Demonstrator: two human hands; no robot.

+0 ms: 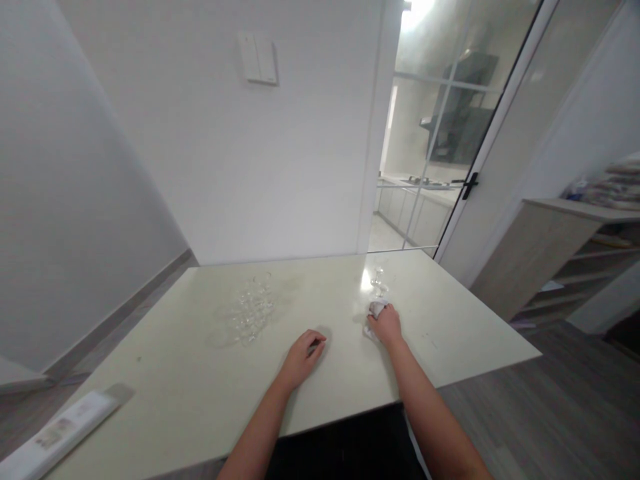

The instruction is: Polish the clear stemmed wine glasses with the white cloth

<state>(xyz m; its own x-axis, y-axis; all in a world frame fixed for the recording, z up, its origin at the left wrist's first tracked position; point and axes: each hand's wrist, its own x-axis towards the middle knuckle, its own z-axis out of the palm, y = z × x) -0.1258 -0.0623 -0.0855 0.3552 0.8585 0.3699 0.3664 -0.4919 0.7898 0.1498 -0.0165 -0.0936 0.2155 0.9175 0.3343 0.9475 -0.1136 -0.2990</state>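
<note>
My right hand (pixel 386 325) is closed on a crumpled white cloth or tissue (pixel 377 307) at the right of the cream tabletop (pixel 190 393). Just beyond it lie a few small clear, glassy pieces (pixel 379 283), too fine to name. My left hand (pixel 305 355) rests on the table near the middle, its fingers loosely curved and the thumb apart, with nothing in it. To its left is a spread of several similar transparent pieces (pixel 254 310), perhaps glass or plastic; their exact shape is hard to make out.
A long white box (pixel 65 433) lies at the table's near left corner. The far edge meets a white wall (pixel 300 167) with a light switch (pixel 259 59). Past the right side stand a glass door (pixel 425 133) and a wooden shelf unit (pixel 530 247).
</note>
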